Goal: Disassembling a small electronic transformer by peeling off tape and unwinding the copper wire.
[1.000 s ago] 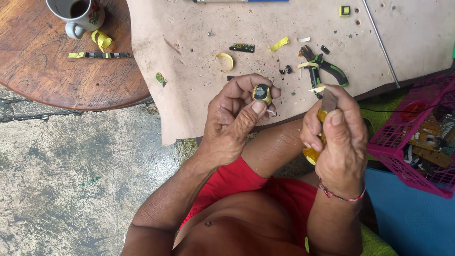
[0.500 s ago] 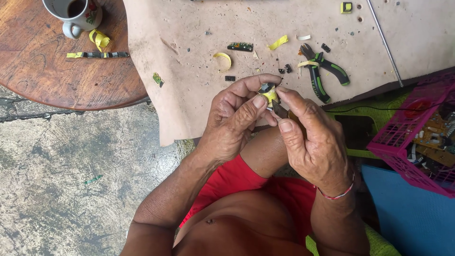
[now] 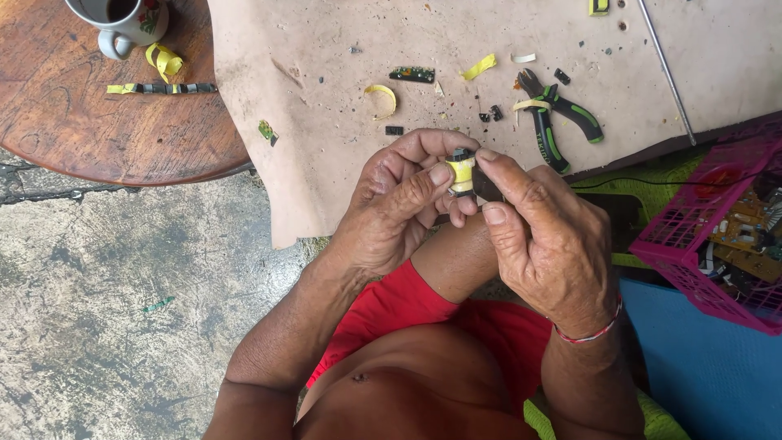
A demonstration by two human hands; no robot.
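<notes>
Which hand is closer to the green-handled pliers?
Right. The right hand is just below the green-handled pliers, not touching them; the left hand is farther to their left.

A small dark part (image 3: 463,173), wrapped in a band of glossy yellow tape, looks like hard plastic with a dull sheen. The worktop (image 3: 342,163) is covered with a matt beige sheet, like worn leather or thick paper, scuffed, stained and rough at its edge. On it lie pliers (image 3: 555,122) with dull grey metal jaws and smooth black and green rubbery handles, curls of shiny yellow tape (image 3: 383,96), and a thin bare metal rod (image 3: 666,73). The round table (image 3: 98,122) is dark, grained wood with a faint polish. The mug (image 3: 122,20) is glazed ceramic. The floor (image 3: 98,310) is rough, mottled concrete. The pink basket (image 3: 692,236) is moulded plastic mesh. The shorts (image 3: 391,305) are matt red cloth.
</notes>
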